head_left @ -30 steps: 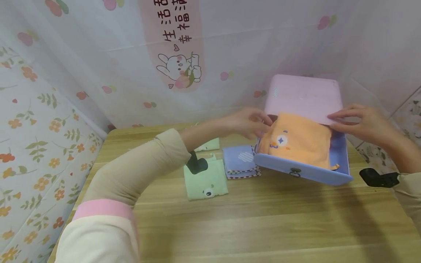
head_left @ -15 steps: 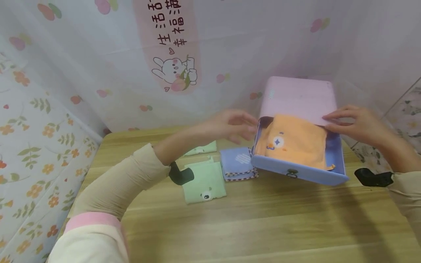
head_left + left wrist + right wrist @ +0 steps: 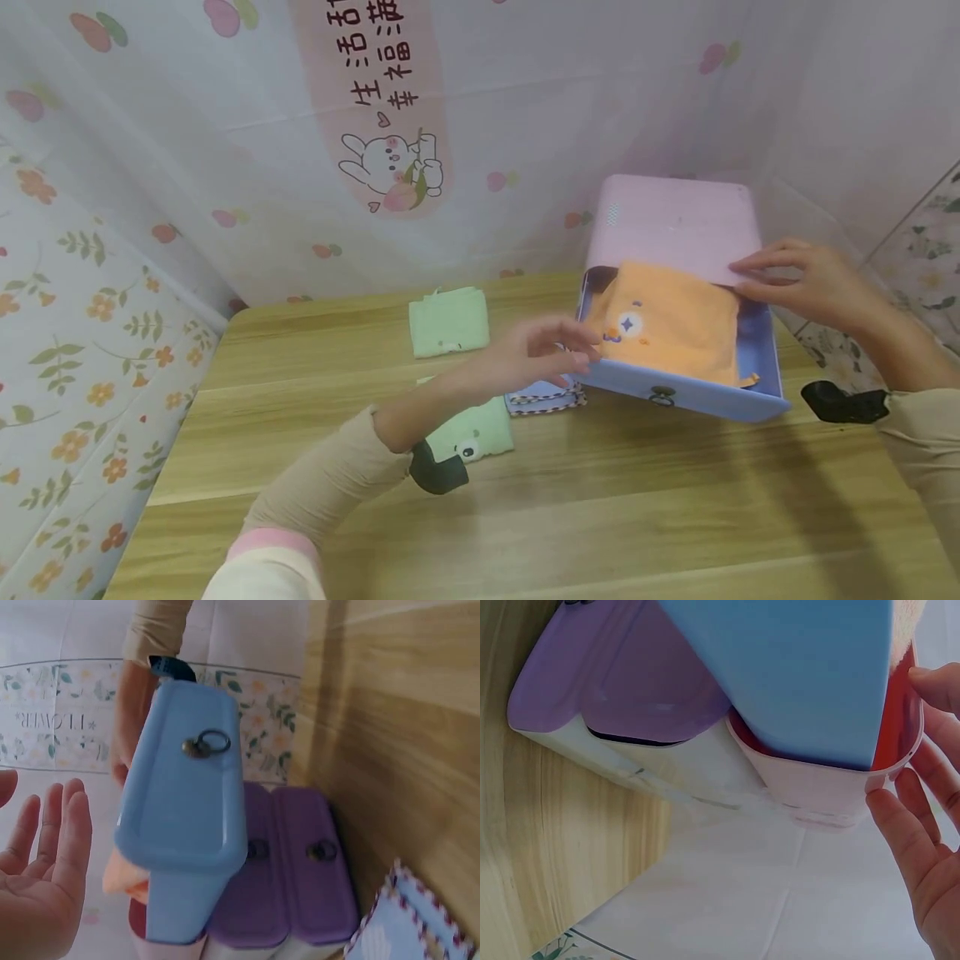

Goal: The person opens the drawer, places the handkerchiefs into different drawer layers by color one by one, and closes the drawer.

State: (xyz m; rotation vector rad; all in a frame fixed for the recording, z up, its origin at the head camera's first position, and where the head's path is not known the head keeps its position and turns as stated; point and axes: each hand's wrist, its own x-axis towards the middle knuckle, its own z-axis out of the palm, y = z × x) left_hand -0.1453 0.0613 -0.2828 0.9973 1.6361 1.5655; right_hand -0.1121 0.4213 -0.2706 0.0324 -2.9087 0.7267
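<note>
A blue drawer with a ring pull sticks out of the pink drawer unit at the right of the table. Inside it lies a folded orange towel with an embroidered face. My right hand holds the unit's front right edge, thumb at the rim and fingers along the side in the right wrist view. My left hand hovers by the drawer's left front corner, fingers extended and holding nothing. It partly covers a folded blue cloth with a striped edge.
Two purple drawers sit below the blue one, shut. Folded green cloths lie on the table left of the unit, one green cloth behind and another green cloth in front. A printed curtain hangs behind.
My left hand has drawn away from the towel and drawer's left side, moving left, then toward the front. The right hand keeps its place on the unit, and the towel stays put.
</note>
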